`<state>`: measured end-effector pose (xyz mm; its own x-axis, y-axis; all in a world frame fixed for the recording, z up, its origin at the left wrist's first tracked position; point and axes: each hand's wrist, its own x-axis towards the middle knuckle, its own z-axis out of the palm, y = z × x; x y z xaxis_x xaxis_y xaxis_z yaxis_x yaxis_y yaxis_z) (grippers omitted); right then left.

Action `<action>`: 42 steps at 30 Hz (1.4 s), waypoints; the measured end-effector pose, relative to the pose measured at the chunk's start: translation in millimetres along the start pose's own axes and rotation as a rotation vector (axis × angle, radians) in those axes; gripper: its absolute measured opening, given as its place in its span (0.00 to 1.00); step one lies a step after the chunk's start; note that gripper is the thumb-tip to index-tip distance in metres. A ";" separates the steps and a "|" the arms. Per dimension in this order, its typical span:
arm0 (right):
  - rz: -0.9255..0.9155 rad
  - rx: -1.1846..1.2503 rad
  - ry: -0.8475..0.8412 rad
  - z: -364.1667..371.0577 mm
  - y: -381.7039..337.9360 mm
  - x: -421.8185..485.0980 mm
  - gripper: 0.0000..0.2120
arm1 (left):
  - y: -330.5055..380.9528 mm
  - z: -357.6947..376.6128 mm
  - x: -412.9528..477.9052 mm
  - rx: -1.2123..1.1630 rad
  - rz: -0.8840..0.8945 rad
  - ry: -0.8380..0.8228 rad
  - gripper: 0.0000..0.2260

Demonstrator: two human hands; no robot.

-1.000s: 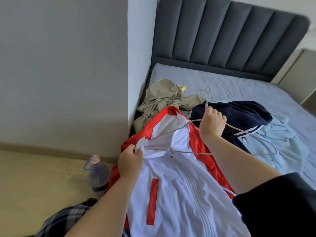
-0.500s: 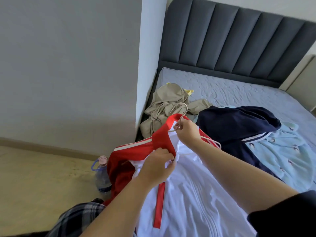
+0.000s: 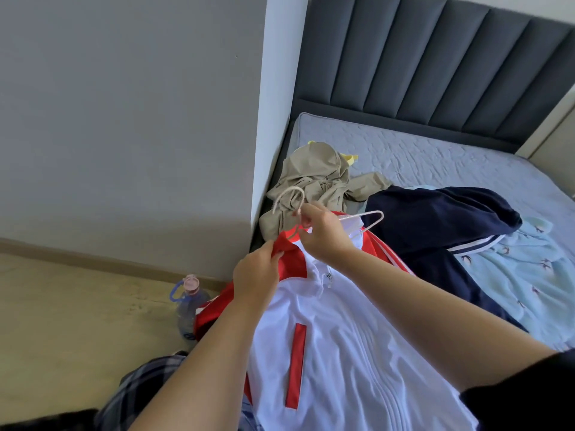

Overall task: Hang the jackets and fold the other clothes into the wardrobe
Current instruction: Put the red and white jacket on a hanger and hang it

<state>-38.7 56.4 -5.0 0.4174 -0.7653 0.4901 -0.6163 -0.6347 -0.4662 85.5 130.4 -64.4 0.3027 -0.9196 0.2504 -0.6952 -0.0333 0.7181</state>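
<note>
White hanger pinched by right hand; left hand grips jacket.

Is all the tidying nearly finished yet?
Not nearly. Nothing looks put away yet. The right hand holds a hanger at the red and white jacket's collar, which the left hand grips. The beige garment, navy garment and light blue garment wait on the bed.

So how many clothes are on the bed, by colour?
Red and white: 1, the jacket
Khaki: 1, a crumpled garment
Navy: 1, a garment with white stripes
Light blue: 1, a patterned garment
Yellow: 1, a scrap showing behind the khaki one
Total: 5
</note>
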 end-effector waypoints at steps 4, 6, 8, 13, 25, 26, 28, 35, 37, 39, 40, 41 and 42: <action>0.057 -0.154 0.241 2.1 21.1 -9.6 0.17 | -6.8 3.3 3.2 -0.098 -0.145 0.072 0.13; 0.273 -0.154 0.361 -2.3 43.3 -15.6 0.12 | -10.2 5.5 5.6 -0.111 -0.213 0.107 0.12; 0.572 -0.146 0.392 -7.5 70.5 -17.2 0.10 | -14.2 6.1 8.8 -0.121 -0.269 0.121 0.12; 0.816 -0.121 0.191 -7.3 116.0 -2.0 0.13 | -23.8 7.6 13.3 -0.050 -0.328 0.133 0.14; 0.818 -0.274 -0.091 -3.1 144.3 32.5 0.09 | -39.7 8.9 15.9 0.044 -0.426 0.144 0.12; 0.847 -0.304 -0.043 -8.3 146.9 32.1 0.08 | -39.3 8.7 15.5 0.052 -0.416 0.141 0.11; 0.892 -0.333 0.078 -20.7 151.5 30.3 0.07 | -38.1 8.3 14.2 0.091 -0.381 0.133 0.10; 0.841 -0.101 0.177 -52.7 108.6 29.3 0.13 | -27.8 14.2 3.9 0.239 -0.201 0.069 0.08; 0.749 0.016 0.016 -49.3 76.2 32.0 0.15 | -24.7 15.9 5.4 0.229 -0.165 0.020 0.08; 0.591 0.105 -0.161 -35.5 41.8 29.4 0.12 | -18.5 16.7 5.9 0.213 -0.133 -0.024 0.08; 0.515 0.150 -0.268 -28.6 24.3 25.3 0.11 | -15.7 16.6 5.3 0.191 -0.108 -0.035 0.09; 0.445 0.192 -0.389 -22.6 9.5 19.7 0.11 | -13.1 15.4 3.8 0.135 -0.098 -0.038 0.10; 0.385 0.201 -0.512 -18.8 -0.9 13.8 0.11 | -11.4 13.2 2.7 0.057 -0.108 -0.029 0.12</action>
<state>-45.0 48.5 16.1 0.4867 -0.8643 -0.1268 -0.6692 -0.2756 -0.6900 85.6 123.2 -80.5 0.3594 -0.9203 0.1546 -0.6958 -0.1539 0.7015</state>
